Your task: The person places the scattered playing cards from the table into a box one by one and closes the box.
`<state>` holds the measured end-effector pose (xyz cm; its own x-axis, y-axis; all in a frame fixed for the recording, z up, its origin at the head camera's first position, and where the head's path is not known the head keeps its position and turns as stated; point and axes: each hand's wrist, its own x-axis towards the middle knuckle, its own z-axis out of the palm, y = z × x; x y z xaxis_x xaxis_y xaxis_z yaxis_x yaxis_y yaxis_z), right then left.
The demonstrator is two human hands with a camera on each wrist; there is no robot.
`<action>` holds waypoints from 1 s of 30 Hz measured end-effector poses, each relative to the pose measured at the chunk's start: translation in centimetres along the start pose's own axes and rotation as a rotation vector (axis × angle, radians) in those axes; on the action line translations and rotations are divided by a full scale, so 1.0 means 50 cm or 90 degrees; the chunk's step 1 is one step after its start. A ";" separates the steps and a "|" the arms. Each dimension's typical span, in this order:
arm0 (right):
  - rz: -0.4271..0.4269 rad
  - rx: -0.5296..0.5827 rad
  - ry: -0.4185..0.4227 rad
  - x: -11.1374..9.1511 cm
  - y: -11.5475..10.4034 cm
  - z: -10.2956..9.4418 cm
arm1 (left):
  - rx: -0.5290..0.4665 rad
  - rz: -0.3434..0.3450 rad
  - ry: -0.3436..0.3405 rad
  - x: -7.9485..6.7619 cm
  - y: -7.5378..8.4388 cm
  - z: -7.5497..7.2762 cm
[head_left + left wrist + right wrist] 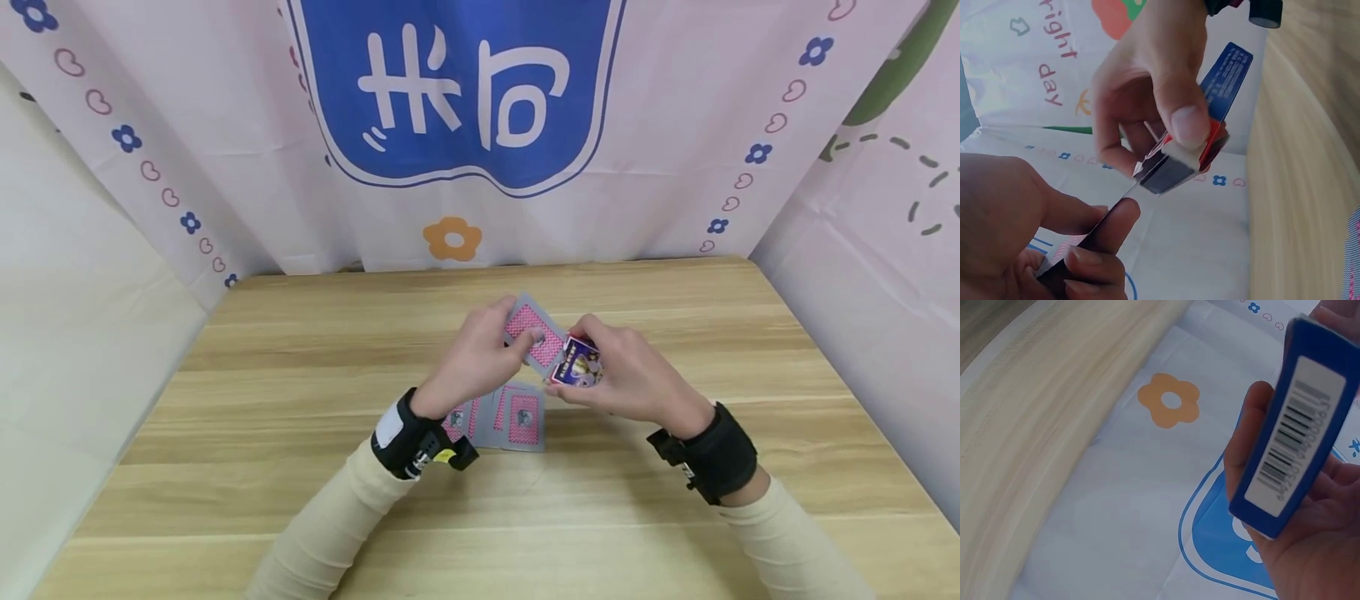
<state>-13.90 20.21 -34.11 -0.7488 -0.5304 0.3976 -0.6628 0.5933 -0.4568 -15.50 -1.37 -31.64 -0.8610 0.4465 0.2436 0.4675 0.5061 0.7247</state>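
Observation:
In the head view my left hand [476,354] pinches playing cards [534,333] with pink patterned backs, thumb on top. Just right of it, my right hand [637,379] grips a small playing card box [581,364] by its sides. The left wrist view shows the held cards [1079,247] edge-on, one corner at the open end of the box [1229,81]. Whether that corner is inside, I cannot tell. A barcode on the blue box [1294,440] faces the right wrist camera. More pink-backed cards [525,421] lie overlapping on the table below, partly hidden by my left hand and wrist.
The wooden table [247,433] reaches back to a white printed cloth [247,192] with a blue emblem. Pale walls of cloth stand on the left and right. A black strap with a camera [720,454] is on each wrist.

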 end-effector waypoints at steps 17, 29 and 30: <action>0.021 -0.041 0.018 -0.001 0.013 0.005 | 0.022 -0.040 -0.100 0.002 -0.015 0.002; -0.026 -0.011 0.007 0.001 0.008 0.008 | 0.156 -0.001 -0.138 0.001 -0.009 0.021; -0.027 -0.009 0.005 0.000 0.008 0.008 | 0.153 -0.002 -0.141 0.001 -0.009 0.025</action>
<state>-14.18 20.18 -34.62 -0.7203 -0.5500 0.4226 -0.6936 0.5795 -0.4280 -15.51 -0.66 -32.76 -0.8109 0.5802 0.0764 0.5212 0.6564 0.5454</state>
